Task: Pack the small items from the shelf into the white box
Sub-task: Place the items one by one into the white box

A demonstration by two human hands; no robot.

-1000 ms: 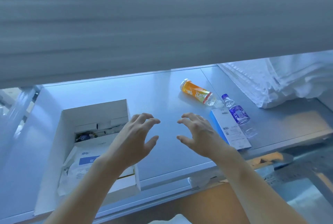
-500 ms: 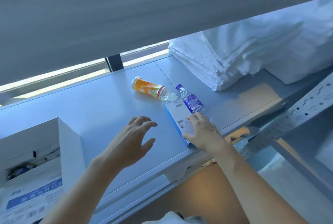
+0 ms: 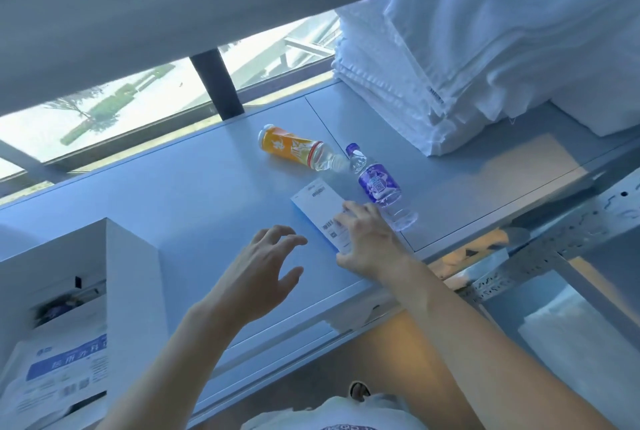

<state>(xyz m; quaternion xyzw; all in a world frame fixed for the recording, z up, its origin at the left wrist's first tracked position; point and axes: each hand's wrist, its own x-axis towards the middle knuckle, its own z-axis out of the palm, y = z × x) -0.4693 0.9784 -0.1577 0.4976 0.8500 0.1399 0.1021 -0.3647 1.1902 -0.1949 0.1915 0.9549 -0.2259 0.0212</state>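
While the right hand [image 3: 367, 239] rests curled over the carton [image 3: 320, 211] beside the purple bottle [image 3: 377, 184], pinch its long edges; lift level. Left hand [image 3: 258, 277] hovers spread, empty; carry to the box [image 3: 131, 277].

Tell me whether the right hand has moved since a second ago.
Yes. The right hand went rightward, from bare shelf beside the flat box onto that box's near end.

A tall stack of folded white linens [image 3: 485, 49] sits at the right end of the shelf. Behind the shelf a window [image 3: 121, 111] shows greenery outside, crossed by a dark upright post [image 3: 216, 83]. A perforated metal rail [image 3: 554, 242] runs along at lower right.
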